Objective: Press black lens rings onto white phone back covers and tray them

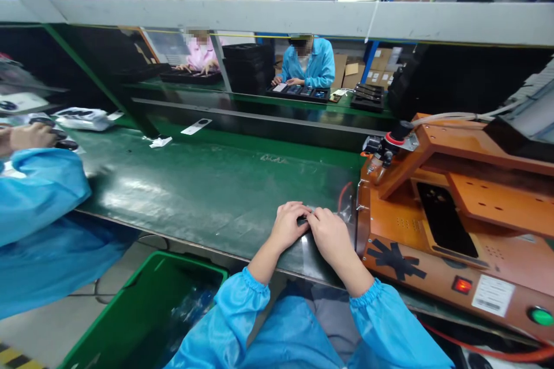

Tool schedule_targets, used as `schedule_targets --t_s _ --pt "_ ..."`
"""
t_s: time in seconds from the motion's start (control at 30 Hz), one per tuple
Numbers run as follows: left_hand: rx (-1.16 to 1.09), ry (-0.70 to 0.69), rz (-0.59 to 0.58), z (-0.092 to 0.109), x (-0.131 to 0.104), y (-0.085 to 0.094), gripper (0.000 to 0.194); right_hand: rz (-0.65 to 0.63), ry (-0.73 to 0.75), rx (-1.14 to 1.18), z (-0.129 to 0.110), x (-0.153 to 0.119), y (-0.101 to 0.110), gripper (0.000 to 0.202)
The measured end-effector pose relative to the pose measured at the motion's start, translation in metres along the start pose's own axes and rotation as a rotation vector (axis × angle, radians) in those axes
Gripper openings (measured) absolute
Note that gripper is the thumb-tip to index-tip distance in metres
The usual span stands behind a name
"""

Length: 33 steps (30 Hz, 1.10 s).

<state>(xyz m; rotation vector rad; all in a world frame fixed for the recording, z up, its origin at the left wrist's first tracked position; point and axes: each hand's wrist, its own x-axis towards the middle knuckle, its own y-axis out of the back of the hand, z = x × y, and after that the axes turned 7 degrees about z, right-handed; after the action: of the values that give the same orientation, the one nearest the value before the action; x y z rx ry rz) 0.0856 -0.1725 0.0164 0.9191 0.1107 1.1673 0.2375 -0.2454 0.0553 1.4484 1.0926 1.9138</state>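
Note:
My left hand and my right hand meet over the green worktop, close to its front edge. The fingers of both are bent and pressed together at the tips. Whatever they pinch is mostly covered by the fingers and too small to name. Just right of my right hand stands an orange-brown machine with a black phone-shaped panel lying in its bed. Between that machine and my fingers, a thin red strip and some clear film lie on the worktop.
A co-worker's blue sleeve reaches in at left. A green bin stands below the front edge. Farther back lie a white card and crumpled white paper. Two people work across the bench, beside stacked black trays.

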Motion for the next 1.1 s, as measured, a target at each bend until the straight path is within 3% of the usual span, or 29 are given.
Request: schedule_targets --t_s 0.17,0.33,0.47,0.53,0.7,0.77,0.9,1.0,1.1 --pt "0.027 -0.047 -0.041 0.003 -0.002 0.001 0.029 0.011 0.003 -0.055 0.000 -0.003 -0.002 0.012" --pt "0.050 -0.132 -0.107 0.009 -0.006 0.001 0.067 0.048 -0.115 -0.032 -0.009 -0.037 0.015 0.010" --pt "0.103 -0.170 -0.150 0.008 -0.006 0.000 0.095 0.266 -0.231 0.183 -0.028 -0.080 0.034 0.010" --pt "0.119 -0.178 -0.154 0.007 -0.006 -0.001 0.099 0.374 -0.275 0.335 -0.037 -0.097 0.037 0.015" --pt "0.075 -0.131 -0.078 0.006 -0.006 -0.002 0.108 0.391 -0.265 0.567 -0.043 -0.113 0.021 0.019" --pt "-0.011 -0.062 0.046 0.003 -0.006 -0.003 0.095 0.391 -0.256 0.586 -0.041 -0.113 0.015 0.019" --pt "-0.101 0.128 0.364 -0.008 -0.002 -0.003 0.037 0.410 -0.275 0.650 -0.034 -0.110 0.017 0.017" --pt "-0.059 0.212 0.433 -0.015 -0.001 -0.002 0.025 0.428 -0.335 0.725 -0.029 -0.110 0.020 0.012" --pt "-0.012 0.227 0.411 -0.013 -0.003 -0.002 0.017 0.440 -0.421 0.781 -0.026 -0.109 0.019 0.008"
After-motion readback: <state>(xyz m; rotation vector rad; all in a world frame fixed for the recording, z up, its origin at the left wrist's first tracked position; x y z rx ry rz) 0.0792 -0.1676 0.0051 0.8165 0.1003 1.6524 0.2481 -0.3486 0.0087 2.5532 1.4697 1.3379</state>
